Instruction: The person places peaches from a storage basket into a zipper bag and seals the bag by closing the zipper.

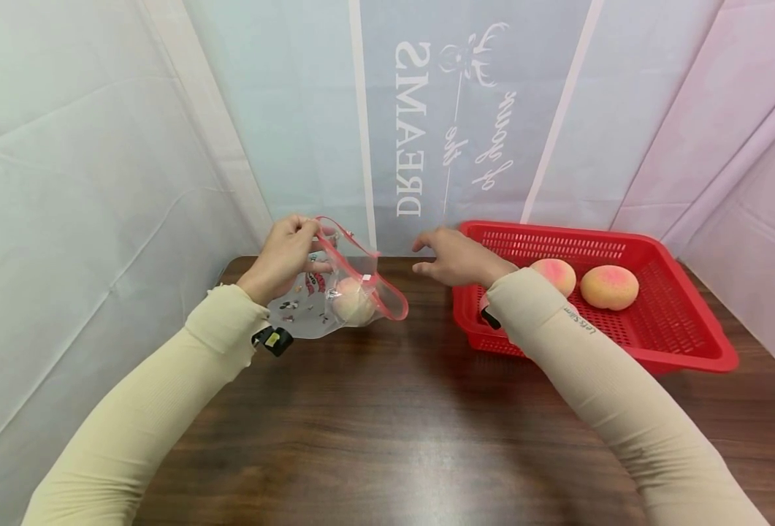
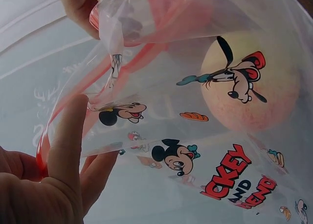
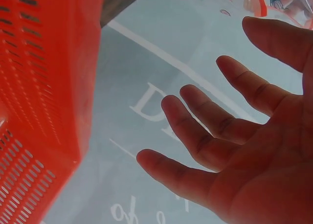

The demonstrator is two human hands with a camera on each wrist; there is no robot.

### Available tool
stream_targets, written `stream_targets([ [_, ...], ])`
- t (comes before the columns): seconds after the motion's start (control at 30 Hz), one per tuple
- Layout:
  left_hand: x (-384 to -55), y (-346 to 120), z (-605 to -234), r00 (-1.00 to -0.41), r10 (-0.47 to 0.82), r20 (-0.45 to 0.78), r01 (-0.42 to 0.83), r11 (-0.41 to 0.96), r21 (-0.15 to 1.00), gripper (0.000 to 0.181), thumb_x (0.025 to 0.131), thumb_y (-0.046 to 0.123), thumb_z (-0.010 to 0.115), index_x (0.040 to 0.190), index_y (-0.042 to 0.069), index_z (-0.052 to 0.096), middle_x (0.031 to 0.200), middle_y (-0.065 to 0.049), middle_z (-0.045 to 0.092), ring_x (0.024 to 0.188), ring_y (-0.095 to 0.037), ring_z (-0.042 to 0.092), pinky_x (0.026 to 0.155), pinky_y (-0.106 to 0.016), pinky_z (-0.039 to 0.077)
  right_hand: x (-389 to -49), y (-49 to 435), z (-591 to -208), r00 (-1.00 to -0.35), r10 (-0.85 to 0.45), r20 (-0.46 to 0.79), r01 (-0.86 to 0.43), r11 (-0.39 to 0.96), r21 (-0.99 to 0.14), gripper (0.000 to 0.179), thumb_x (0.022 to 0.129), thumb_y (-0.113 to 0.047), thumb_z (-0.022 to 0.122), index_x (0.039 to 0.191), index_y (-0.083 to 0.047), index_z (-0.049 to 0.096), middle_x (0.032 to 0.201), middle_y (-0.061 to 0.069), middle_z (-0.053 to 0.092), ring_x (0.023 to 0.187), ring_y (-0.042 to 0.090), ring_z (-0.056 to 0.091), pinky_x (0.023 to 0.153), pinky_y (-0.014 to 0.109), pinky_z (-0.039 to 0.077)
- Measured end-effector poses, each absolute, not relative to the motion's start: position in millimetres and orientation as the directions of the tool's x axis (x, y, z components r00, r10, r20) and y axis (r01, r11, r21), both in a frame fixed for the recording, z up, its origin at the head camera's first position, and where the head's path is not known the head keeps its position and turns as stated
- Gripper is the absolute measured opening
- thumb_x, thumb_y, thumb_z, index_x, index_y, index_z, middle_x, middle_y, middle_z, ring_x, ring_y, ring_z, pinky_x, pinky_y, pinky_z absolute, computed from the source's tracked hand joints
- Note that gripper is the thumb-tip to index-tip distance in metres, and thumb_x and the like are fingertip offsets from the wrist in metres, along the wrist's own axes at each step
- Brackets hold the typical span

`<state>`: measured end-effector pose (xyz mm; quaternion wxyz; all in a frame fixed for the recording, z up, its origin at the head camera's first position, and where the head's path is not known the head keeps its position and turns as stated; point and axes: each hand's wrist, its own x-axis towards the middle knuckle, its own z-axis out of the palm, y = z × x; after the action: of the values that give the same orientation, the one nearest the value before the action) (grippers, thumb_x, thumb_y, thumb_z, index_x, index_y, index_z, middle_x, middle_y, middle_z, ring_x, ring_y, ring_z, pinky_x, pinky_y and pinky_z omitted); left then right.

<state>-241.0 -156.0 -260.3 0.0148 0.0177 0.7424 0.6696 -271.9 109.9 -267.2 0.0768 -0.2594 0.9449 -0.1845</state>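
Note:
My left hand (image 1: 285, 256) holds the red-edged mouth of a clear zip bag (image 1: 308, 318) printed with cartoon figures. In the left wrist view its fingers (image 2: 68, 145) lie at the red rim, one straight against the plastic. Inside the bag, low down, lies a pale pink peach (image 1: 353, 305). My right hand (image 1: 456, 256) holds nothing and hovers between the bag and the red basket (image 1: 689, 314), thumb and fingers apart; its palm and spread fingers show in the right wrist view. Peaches (image 1: 609, 287) lie in the basket, one of them partly hidden by the right wrist.
The basket stands at the right on a dark wooden table (image 1: 387, 424), its left rim just under my right forearm. Behind the table hangs a pale cloth (image 1: 308, 109) with white lettering, and more cloth closes off both sides.

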Motion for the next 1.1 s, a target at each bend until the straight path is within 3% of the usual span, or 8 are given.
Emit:
stream_targets([
  [0.7,-238.8,-151.9,-256.7,-0.999,0.036,0.003,0.008,0.119,0.993,0.015,0.107,0.013,0.034,0.101,0.001,0.042,0.138,-0.021,0.051,0.127,-0.033,0.055,0.079,-0.032,0.063,-260.4,103.0,-286.5,-0.831,-0.555,-0.037,-0.507,0.782,-0.362,0.046,0.092,-0.022,0.071,0.131,-0.001,0.061,0.124,0.016,0.062,0.116,0.031,0.055,0.103,0.048,0.05],
  [1.1,-235.7,-151.4,-249.8,-0.999,0.041,0.031,0.035,0.121,0.992,0.017,0.107,0.014,0.034,0.101,0.001,0.043,0.136,-0.022,0.049,0.127,-0.034,0.054,0.078,-0.03,0.063,-256.6,98.2,-285.2,-0.819,-0.565,-0.098,-0.513,0.799,-0.315,0.046,0.092,-0.022,0.07,0.131,0.0,0.061,0.123,0.016,0.063,0.114,0.031,0.055,0.101,0.047,0.051],
])
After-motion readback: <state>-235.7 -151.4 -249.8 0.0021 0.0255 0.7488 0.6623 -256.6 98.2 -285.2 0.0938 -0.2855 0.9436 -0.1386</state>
